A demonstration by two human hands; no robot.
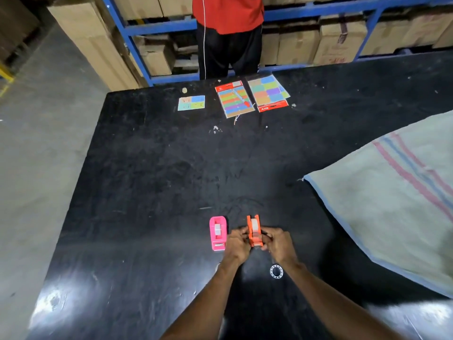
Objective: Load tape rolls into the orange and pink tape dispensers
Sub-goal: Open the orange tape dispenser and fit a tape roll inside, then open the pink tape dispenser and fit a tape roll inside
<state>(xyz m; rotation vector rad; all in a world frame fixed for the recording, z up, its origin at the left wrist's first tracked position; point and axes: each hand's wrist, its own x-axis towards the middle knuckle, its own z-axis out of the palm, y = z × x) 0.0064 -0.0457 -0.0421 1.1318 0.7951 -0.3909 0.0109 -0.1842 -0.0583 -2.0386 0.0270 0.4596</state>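
Scuffed black desk (147,168) before blue shelving (318,8) of cartons; both hands' fingers (241,233) closed around orange dispenser (254,231).

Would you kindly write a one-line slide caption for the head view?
Both hands, left and right, grip the orange dispenser on the black table; the pink dispenser stands beside it.

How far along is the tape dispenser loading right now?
The pink dispenser stands apart on the table with a roll seated, so it looks done. Both hands, left and right, grip the orange dispenser, whose roll looks in. Left: final seating, setting down.
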